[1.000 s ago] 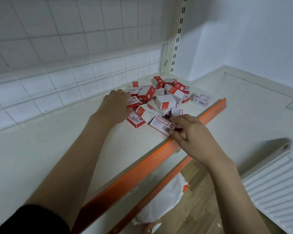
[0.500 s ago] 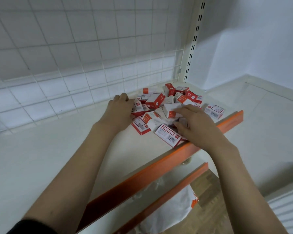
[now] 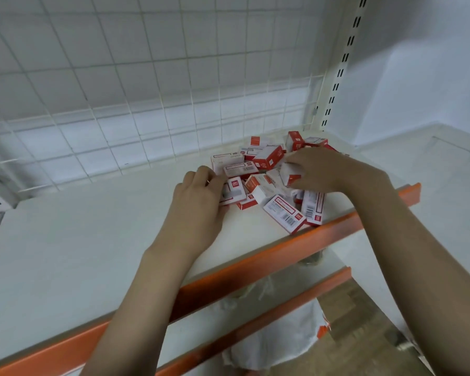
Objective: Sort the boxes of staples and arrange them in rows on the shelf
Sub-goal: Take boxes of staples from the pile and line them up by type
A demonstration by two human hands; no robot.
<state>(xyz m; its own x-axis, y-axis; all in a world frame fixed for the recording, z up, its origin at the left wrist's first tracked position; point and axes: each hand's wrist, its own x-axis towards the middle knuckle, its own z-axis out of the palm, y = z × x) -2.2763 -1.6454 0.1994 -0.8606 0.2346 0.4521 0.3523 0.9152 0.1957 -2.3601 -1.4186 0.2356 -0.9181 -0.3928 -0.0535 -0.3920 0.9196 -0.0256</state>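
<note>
Many red-and-white staple boxes (image 3: 269, 183), barcoded with print too small to read, lie heaped on the shelf (image 3: 65, 253) near its orange edge (image 3: 255, 264), left hand (image 3: 198, 202) gripping one, right hand (image 3: 320, 169) pinching another.

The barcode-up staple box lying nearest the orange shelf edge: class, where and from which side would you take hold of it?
Grip the barcode-up staple box across its two long side faces, coming from above at the orange shelf edge side. It lies flat with its broad face up, its near end free at the front of the pile, so fingers can probably straddle it without disturbing neighbours.
</note>
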